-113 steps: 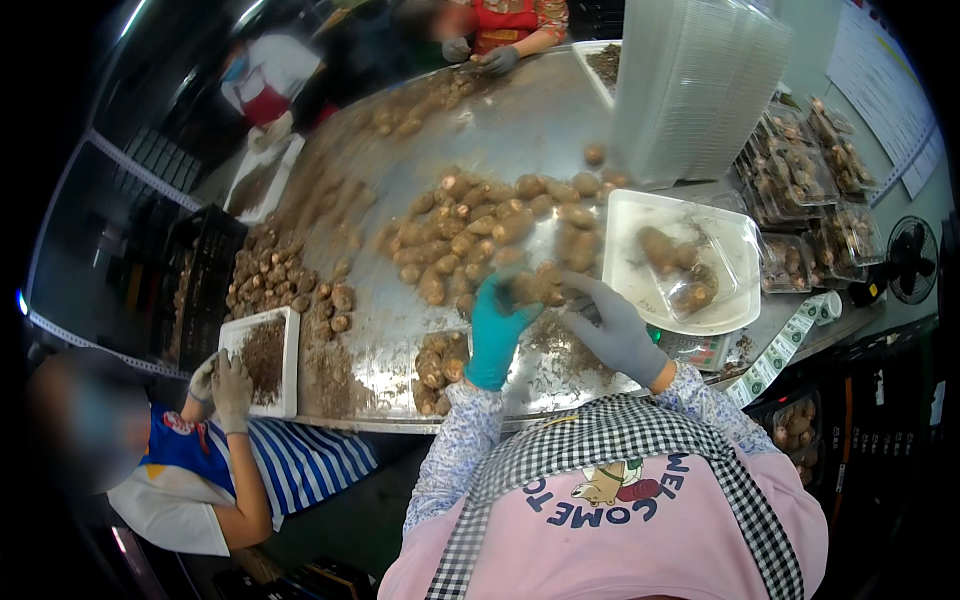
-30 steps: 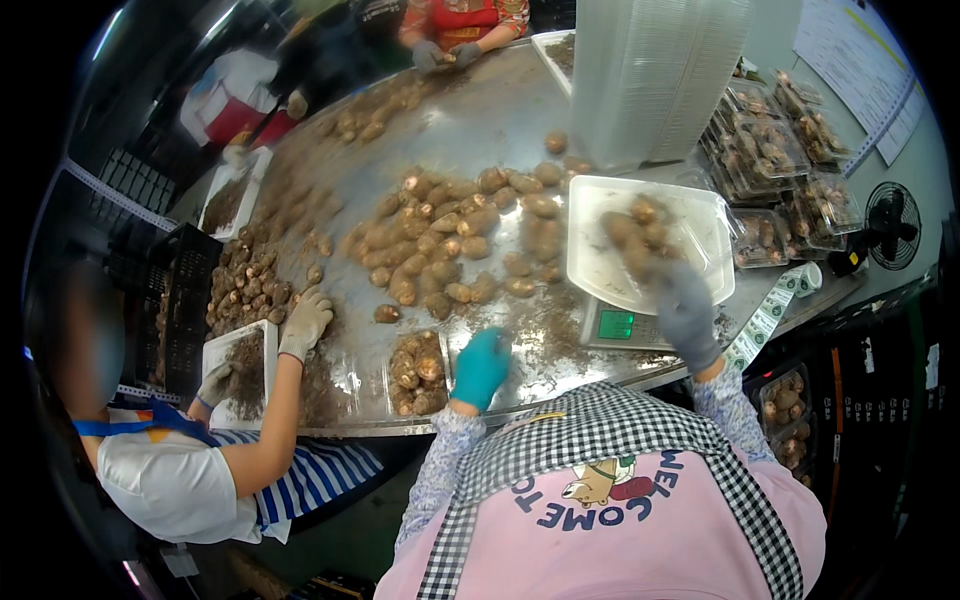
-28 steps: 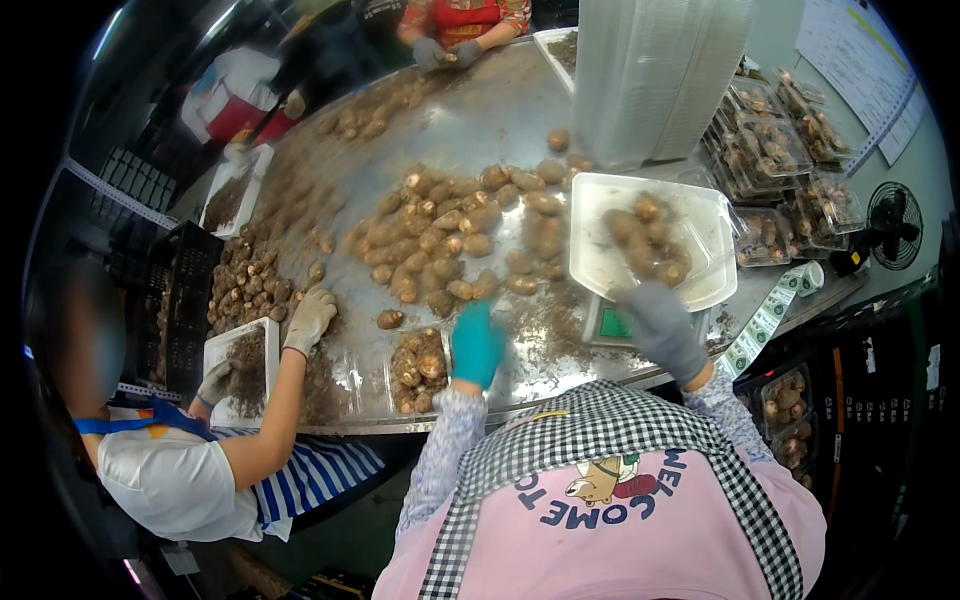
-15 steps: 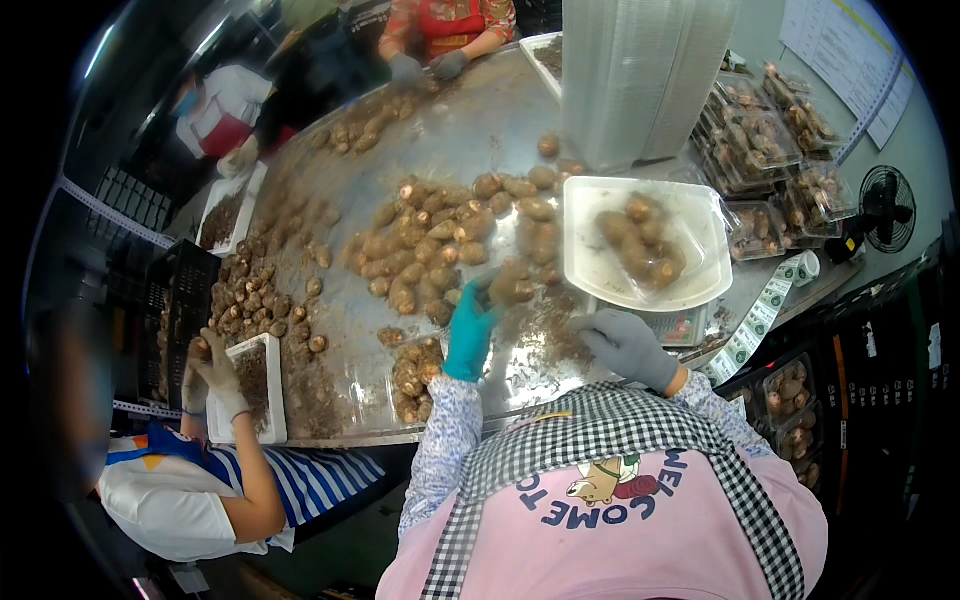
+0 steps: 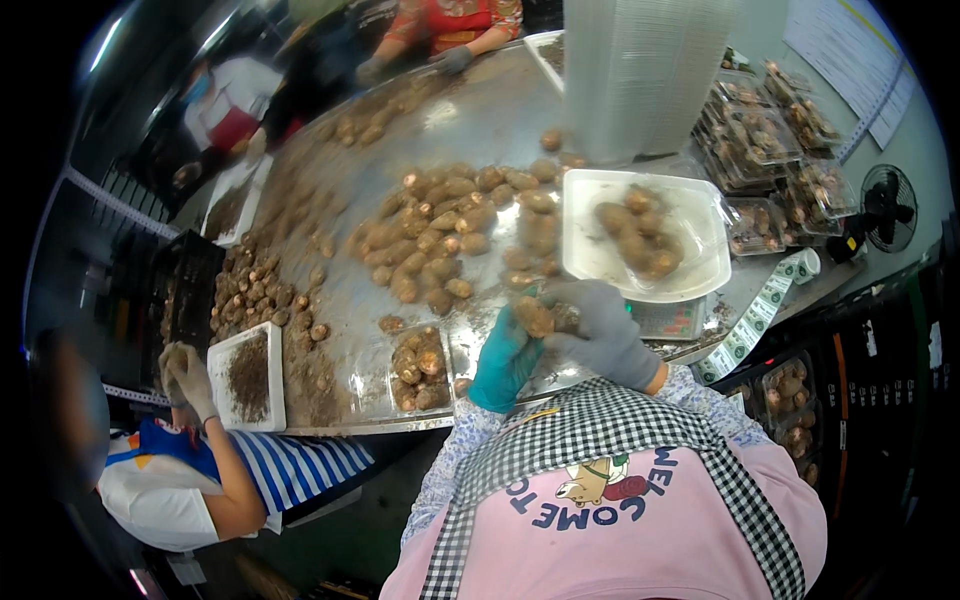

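Observation:
My left hand (image 5: 505,365), in a teal glove, closes round a small brown taro corm (image 5: 533,316) just above the table's near edge. Against it comes my right hand (image 5: 608,338), grey-gloved, its fingers curled over a second, darker corm (image 5: 566,318) that is partly hidden. Beyond my hands lies a loose pile of taro corms (image 5: 430,230). To their right, a white tray (image 5: 585,270) holds several corms and rests on a scale (image 5: 672,318). A clear plastic box (image 5: 440,345) with corms in it stands left of my left hand.
A tall stack of clear containers (image 5: 640,80) rises at the back. Filled boxes (image 5: 760,135) are piled right, by a label roll (image 5: 800,265) and black fan (image 5: 888,208). Co-workers' gloved hands (image 5: 188,380) are at the left, near a soil-filled white tray (image 5: 275,400).
My left hand has drawn back toward me with a corm from the pile's near side. My right hand has moved left to meet it, and both now hold corms.

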Motion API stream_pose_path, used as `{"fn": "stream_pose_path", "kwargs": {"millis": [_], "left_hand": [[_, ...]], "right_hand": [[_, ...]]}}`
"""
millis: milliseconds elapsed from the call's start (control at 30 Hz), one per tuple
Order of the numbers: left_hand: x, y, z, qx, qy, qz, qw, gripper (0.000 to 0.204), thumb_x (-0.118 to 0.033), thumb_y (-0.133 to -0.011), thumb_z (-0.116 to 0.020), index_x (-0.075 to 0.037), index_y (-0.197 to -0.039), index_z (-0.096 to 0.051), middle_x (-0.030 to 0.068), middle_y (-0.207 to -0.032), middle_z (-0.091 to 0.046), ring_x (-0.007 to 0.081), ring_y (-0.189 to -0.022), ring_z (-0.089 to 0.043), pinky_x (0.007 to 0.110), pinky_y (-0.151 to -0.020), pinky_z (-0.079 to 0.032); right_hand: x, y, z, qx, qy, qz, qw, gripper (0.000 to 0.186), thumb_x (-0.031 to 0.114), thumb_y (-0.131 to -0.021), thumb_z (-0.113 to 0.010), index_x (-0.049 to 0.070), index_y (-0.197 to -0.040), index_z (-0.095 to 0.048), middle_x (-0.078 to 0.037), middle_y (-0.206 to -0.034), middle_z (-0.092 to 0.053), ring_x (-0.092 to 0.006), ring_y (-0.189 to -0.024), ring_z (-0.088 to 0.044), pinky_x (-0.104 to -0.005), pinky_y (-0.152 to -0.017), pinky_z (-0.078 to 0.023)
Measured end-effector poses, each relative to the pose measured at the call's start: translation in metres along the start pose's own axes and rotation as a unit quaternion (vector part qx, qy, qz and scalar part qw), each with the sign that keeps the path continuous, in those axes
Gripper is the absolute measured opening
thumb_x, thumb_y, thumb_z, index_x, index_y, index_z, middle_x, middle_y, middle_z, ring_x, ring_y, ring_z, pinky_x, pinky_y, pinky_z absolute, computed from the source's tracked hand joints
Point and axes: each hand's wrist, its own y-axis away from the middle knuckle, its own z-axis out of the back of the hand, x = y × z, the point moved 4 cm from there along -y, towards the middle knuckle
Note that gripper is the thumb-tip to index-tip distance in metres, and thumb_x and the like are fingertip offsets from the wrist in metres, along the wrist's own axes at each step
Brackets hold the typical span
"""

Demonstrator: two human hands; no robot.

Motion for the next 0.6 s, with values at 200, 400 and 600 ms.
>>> {"fn": "stream_pose_path", "kwargs": {"millis": [200,400,600], "left_hand": [[0.017,0.000,-0.014,-0.081,-0.191,0.067,0.976,0.065,-0.029,-0.097,-0.059,-0.005,-0.148,-0.028,0.0143,-0.133,-0.052,0.0256,-0.115,-0.057,0.038,-0.095,-0.050],[0.016,-0.003,-0.021,-0.068,-0.355,0.071,0.930,0.046,-0.027,-0.101,-0.050,-0.001,-0.139,-0.044,0.0145,-0.108,-0.065,0.0224,-0.094,-0.065,0.036,-0.084,-0.054],[0.005,0.002,0.027,-0.131,-0.393,0.038,0.910,0.039,-0.024,-0.099,-0.055,0.001,-0.130,-0.053,0.0127,-0.108,-0.065,0.0196,-0.094,-0.064,0.033,-0.082,-0.054]], "right_hand": [[-0.010,0.018,0.005,0.045,0.053,-0.053,0.996,0.055,0.019,-0.079,-0.071,0.004,-0.129,-0.054,-0.015,-0.105,-0.062,-0.0307,-0.097,-0.059,-0.0404,-0.087,-0.045],[-0.069,0.018,0.069,-0.108,0.145,-0.136,0.974,0.035,0.016,-0.081,-0.069,0.001,-0.112,-0.063,-0.014,-0.103,-0.064,-0.0318,-0.095,-0.059,-0.0410,-0.086,-0.045],[-0.082,0.013,0.111,-0.172,0.326,-0.085,0.926,0.033,0.017,-0.083,-0.068,0.005,-0.113,-0.063,-0.014,-0.110,-0.063,-0.0309,-0.103,-0.057,-0.0405,-0.092,-0.042]]}}
